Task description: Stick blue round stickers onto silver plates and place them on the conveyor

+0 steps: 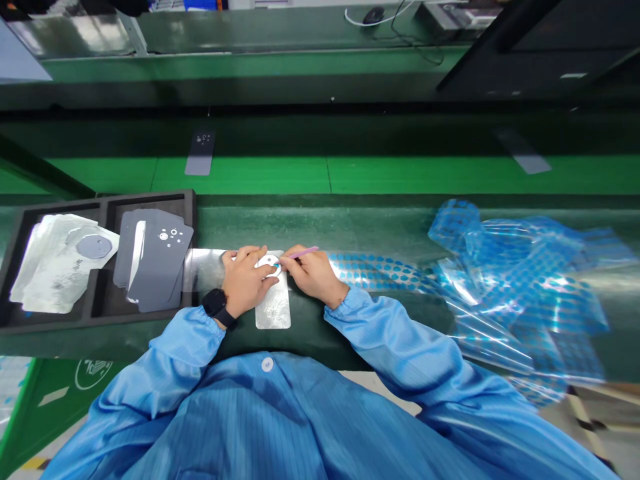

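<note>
Lying under the left hand [246, 280], the silver plate [273, 310] is on the dark green table [300, 227]; its long axis runs away from the body, white ring [271, 261] at the far end. Left fingers rest slightly apart; the right hand [316, 275] has fingers clamped on a pink stick [304, 253]. Behind is a bright green strip [260, 175]. The plate's far edge is partly hidden, the stick's tip unclear.

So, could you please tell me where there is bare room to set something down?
The bench looks bare behind the left hand and right hand, between the tray and film heap. Beyond, the green strip has room between two grey panels. Crowded: tray, heap, and around the hands.
</note>
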### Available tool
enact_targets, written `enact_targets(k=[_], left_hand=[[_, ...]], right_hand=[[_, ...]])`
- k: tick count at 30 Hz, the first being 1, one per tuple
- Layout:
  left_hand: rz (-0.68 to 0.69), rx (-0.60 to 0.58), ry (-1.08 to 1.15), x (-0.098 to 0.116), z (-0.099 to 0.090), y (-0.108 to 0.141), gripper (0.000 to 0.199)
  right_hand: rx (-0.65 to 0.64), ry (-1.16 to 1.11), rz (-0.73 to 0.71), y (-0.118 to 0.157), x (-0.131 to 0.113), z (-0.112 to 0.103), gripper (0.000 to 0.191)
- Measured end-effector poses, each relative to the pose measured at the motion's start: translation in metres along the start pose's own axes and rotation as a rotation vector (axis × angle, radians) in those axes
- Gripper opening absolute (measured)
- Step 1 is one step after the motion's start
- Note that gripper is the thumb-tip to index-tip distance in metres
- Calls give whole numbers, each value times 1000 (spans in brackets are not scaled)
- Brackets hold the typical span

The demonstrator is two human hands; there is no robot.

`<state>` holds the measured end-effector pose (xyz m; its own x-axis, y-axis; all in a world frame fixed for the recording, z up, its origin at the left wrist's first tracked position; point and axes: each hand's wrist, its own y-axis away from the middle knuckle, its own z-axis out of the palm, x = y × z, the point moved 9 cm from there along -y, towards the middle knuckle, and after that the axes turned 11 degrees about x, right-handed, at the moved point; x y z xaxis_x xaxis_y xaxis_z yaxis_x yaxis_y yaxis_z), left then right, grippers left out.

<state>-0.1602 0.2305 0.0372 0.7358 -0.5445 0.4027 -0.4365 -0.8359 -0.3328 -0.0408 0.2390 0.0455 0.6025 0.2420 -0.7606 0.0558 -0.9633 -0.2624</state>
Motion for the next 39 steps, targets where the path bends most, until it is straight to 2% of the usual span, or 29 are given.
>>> enact_targets(k=[14,21,30,39], left_hand=[[-22,-12,-13,0,-1,0,10],[-54,-38,-9,-1,2,1,15],[-127,-108,10,-4,4,-1,25],[-145,-126,26,-3,2,-2,25]], right_hand=[[109,58,-139,5,-4,-7,19],[86,30,-199,7,-10,-6,21],[38,41,-169,4,-8,0,22],[19,46,-183,7,-5,1,23]])
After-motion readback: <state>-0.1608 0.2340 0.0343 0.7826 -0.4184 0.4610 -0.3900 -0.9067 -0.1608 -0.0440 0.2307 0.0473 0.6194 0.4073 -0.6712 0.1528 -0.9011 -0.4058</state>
